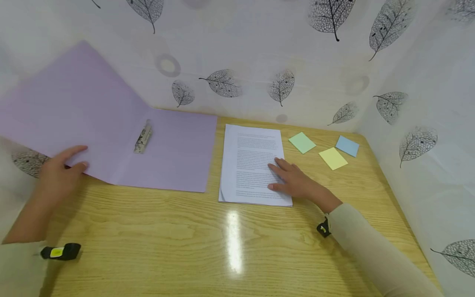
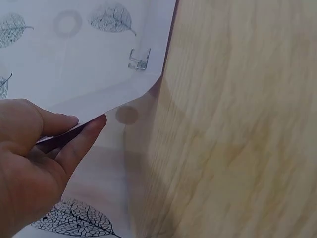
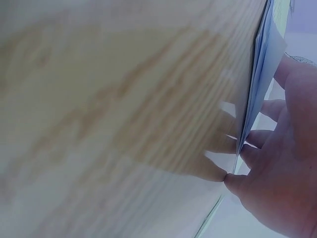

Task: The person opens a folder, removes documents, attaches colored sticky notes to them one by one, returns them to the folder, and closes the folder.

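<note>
1. The left hand grasps the purple folder by its raised cover, the lower edge pinched between thumb and fingers.
2. The folder lies spread on the surface, its metal clip right of those fingers, untouched.
3. The right hand rests, fingers loosely spread and ungripping, on the right edge of the paper stack, which lies just right of the folder.

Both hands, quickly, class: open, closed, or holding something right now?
Left hand: closed, pinching the purple folder by its edge.
Right hand: open, touching the paper stack.
</note>
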